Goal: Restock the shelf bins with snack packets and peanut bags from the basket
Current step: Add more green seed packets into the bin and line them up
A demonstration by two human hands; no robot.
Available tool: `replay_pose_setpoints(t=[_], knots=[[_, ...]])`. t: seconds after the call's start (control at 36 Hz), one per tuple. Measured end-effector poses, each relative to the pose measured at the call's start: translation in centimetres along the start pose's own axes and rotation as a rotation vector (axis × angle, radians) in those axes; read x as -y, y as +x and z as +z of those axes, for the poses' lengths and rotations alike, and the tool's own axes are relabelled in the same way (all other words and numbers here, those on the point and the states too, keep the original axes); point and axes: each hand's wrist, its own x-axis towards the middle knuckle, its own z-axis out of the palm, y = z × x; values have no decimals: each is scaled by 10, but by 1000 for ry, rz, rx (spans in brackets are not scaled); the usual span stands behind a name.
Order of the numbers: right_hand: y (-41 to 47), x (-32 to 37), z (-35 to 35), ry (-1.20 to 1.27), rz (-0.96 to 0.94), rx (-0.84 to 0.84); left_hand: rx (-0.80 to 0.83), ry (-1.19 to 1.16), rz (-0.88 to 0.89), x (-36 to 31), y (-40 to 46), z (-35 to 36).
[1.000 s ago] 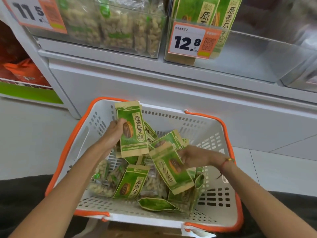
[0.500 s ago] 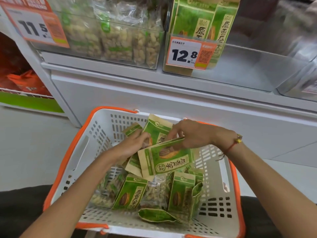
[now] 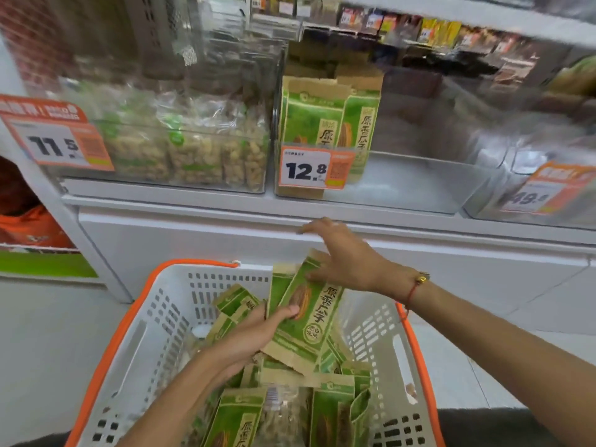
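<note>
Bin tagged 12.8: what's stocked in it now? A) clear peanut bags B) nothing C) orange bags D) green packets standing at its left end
D: green packets stand upright at the left end of the bin, behind the 12.8 tag; the rest of its floor is bare.

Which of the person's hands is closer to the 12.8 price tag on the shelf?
The right hand: it reaches up just below the 12.8 price tag. The left hand is lower, over the basket, holding green packets.
</note>
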Motion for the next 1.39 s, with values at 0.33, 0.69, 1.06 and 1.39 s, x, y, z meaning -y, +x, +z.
replay_pose_setpoints(t=[0.33, 0.69, 1.06, 1.39], knots=[[-60, -14, -127, 993, 209, 151, -126, 62, 741, -123, 3, 55], [-49, -29, -202, 669, -256, -511, -368, 1005, 1081, -274, 9, 38], [18, -67, -157, 626, -117, -378, -545, 1417, 803, -279, 44, 8], [41, -59, -179, 377, 248, 103, -685, 1503, 878, -262, 58, 10]])
